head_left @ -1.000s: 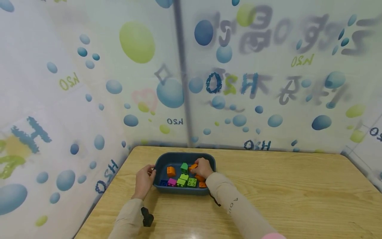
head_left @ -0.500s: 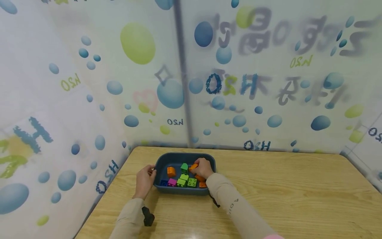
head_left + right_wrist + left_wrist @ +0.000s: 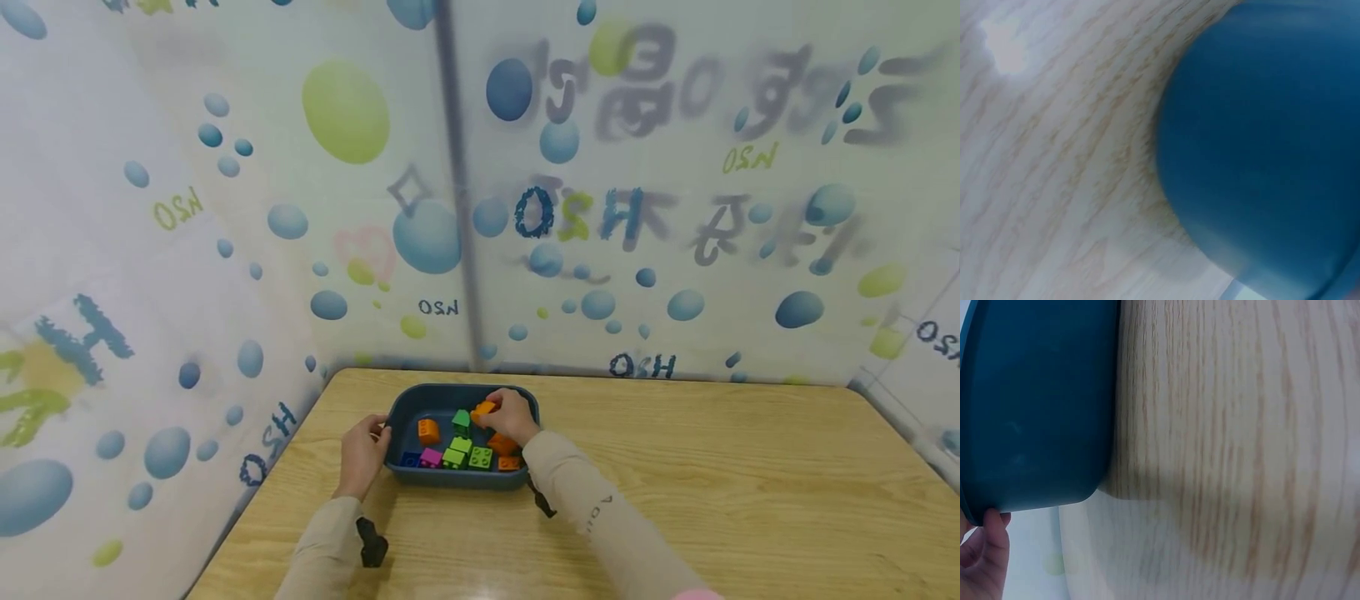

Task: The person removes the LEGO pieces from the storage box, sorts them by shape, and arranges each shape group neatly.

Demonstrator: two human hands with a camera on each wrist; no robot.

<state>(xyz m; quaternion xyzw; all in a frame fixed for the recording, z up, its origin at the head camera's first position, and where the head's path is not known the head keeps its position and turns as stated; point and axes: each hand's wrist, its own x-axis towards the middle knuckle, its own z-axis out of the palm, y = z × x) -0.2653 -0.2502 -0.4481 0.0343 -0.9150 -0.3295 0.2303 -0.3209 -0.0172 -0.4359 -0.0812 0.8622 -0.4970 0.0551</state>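
A dark blue basin (image 3: pixel 465 479) stands on the wooden table with several toy building blocks inside. My left hand (image 3: pixel 363 454) grips the basin's left rim; in the left wrist view its fingers (image 3: pixel 996 547) curl at the rim's corner. My right hand (image 3: pixel 512 414) reaches over the right side and pinches an orange block (image 3: pixel 482 411) above the basin floor. Close to that block stands a dark green block (image 3: pixel 461 422). Along the near wall lie light green blocks (image 3: pixel 454 458), a magenta block (image 3: pixel 431 457) and a dark blue block (image 3: pixel 410 460).
Another orange block (image 3: pixel 428 431) sits at the basin's left, and more orange ones (image 3: pixel 502 444) lie under the right hand. The wooden table (image 3: pixel 712 483) extends to the right. Behind it hangs a patterned curtain (image 3: pixel 600 250).
My right hand has lifted slightly with the orange block, moving it up and left and uncovering more of the orange blocks below. The left hand stays at the rim.
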